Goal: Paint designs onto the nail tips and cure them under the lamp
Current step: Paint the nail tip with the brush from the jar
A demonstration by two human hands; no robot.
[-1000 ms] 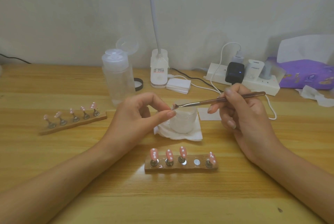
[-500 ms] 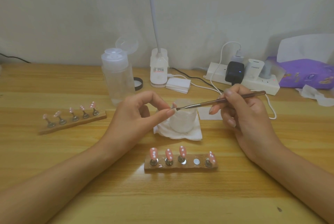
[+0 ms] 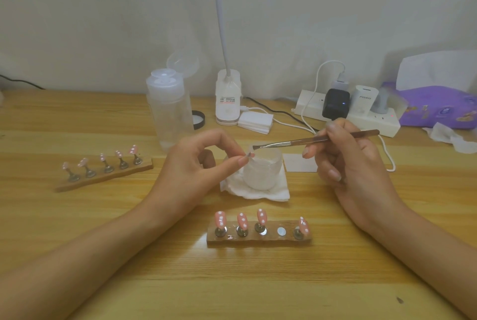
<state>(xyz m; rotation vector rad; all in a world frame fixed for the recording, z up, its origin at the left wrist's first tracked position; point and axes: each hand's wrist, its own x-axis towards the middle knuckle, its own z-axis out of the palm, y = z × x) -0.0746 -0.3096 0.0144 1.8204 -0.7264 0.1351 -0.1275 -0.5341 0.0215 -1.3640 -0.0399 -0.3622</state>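
My left hand (image 3: 198, 164) pinches a small nail tip on its stand (image 3: 249, 155) between thumb and forefinger, held over a frosted white jar (image 3: 263, 172). A thin brown brush (image 3: 317, 140) is gripped like a pen by my right hand (image 3: 348, 162), its bristles just above and to the right of the pinched tip. In front of me a wooden holder (image 3: 259, 238) carries pink nail tips with white dots, with one magnet spot bare. A second wooden holder (image 3: 103, 176) with several pink tips lies at the left. The white lamp base (image 3: 228, 102) stands at the back.
A clear plastic bottle (image 3: 169, 110) with its flip cap open stands behind my left hand. A white tissue (image 3: 255, 190) lies under the jar. At the back right are a power strip (image 3: 348, 113) with plugs and cables and a purple tissue pack (image 3: 438, 108).
The brush tip has lifted slightly up and to the right, off the nail tip pinched in my left hand. Both hands otherwise stay in place.
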